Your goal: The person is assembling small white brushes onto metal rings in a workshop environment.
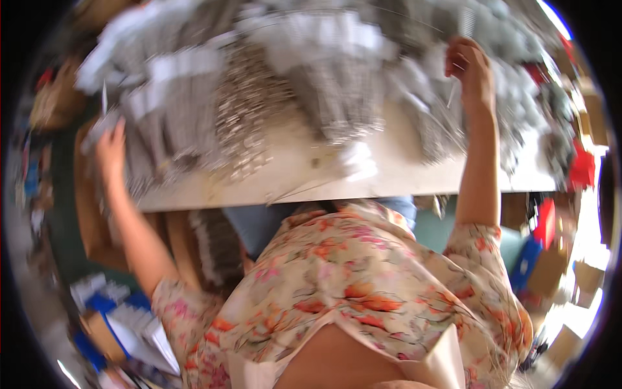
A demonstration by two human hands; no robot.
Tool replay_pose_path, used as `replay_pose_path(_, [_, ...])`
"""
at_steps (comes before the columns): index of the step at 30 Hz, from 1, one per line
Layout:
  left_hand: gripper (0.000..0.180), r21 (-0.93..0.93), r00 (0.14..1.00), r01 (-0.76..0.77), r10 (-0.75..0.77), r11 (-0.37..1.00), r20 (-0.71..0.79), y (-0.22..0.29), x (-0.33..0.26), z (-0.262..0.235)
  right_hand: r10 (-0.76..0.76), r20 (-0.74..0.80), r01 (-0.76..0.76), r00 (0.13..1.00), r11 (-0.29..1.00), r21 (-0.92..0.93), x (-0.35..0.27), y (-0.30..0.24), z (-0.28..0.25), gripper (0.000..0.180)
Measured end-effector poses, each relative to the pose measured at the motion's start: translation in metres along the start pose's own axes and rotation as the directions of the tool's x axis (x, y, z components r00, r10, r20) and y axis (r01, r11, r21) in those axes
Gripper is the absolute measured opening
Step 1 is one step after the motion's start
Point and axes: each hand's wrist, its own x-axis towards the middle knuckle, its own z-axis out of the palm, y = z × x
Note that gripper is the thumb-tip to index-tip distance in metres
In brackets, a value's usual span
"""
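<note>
The picture is blurred by motion. My left hand (111, 148) reaches to the left end of the white table (389, 175) and closes on a small grey bundle (98, 124) at the edge of a heap of grey metal pieces (194, 104). Far right, my right hand (470, 70) is raised over another grey heap (518, 97), its fingers pinched on a thin metal wire (452, 96) that hangs down from them. Between the hands lie more piles of silvery wire-like parts (337, 84). My flowered shirt (350, 285) fills the lower middle.
Red things (581, 168) sit at the table's right end. Below it on the right are a red box (545, 223), a blue box (526, 262) and cardboard boxes (586, 275). Blue-and-white boxes (129, 321) lie on the floor at lower left.
</note>
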Motion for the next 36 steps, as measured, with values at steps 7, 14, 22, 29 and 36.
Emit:
replay_pose_path(7, [0.026,-0.134,0.968,0.076,-0.041,0.988,0.249,-0.068,0.02,0.038,-0.057,0.159,0.164,0.986,0.543,-0.824,-0.066,0.038,-0.052,0.013])
replay_pose_path(14, [0.023,-0.18,0.978,0.068,-0.03,0.981,0.209,-0.101,0.031,0.033,0.1,0.23,0.2,0.968,0.245,-0.949,-0.076,0.051,-0.044,0.01])
replay_pose_path(22, [0.019,-0.027,0.968,0.091,-0.082,0.995,0.237,-0.05,0.021,0.021,-0.448,0.112,0.23,0.887,0.217,-0.949,-0.05,0.032,-0.1,0.007])
replay_pose_path(29, [0.022,0.11,0.977,-0.053,0.074,0.993,-0.202,-0.018,0.022,0.008,-0.321,-0.455,-0.228,0.83,0.549,-0.804,0.003,0.037,-0.231,0.021])
replay_pose_path(36, [0.03,-0.185,0.903,-0.253,0.163,0.95,-0.397,0.073,-0.006,-0.007,0.014,-0.393,-0.36,0.919,0.436,-0.825,0.035,0.054,-0.242,0.027])
